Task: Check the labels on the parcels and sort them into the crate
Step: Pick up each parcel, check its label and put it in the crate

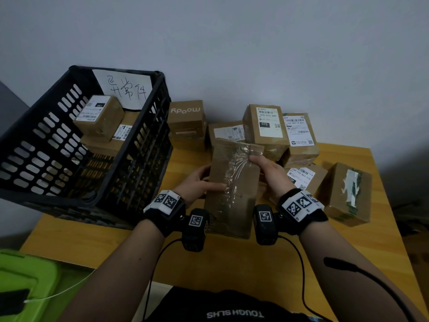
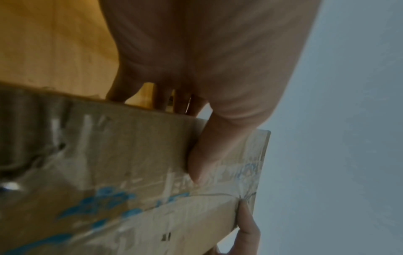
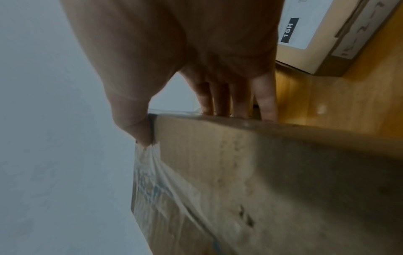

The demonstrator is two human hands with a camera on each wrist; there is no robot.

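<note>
Small parcel-sorting station, likely office or mailroom corner. Wooden table (image 1: pixel 255 259) against plain grey wall (image 1: pixel 232 43). Labelled cardboard parcels (image 1: pixel 265 126) clustered at 12 to 2 o'clock, courier barcode stickers on several. Black plastic crate (image 1: pixel 46 159) at 10 o'clock, handwritten paper sign (image 1: pixel 125 89) on its far wall, 2 parcels visible inside. Green bin (image 1: pixel 25 280) at 8 o'clock.

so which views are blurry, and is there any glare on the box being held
Head view: sharp in the middle, wide-angle bending at the edges, glare streaks on the clear tape of the long brown cardboard parcel. Left wrist view: soft, blue print smeared. Right wrist view: motion-blurred, darker toward the lower right.
</note>
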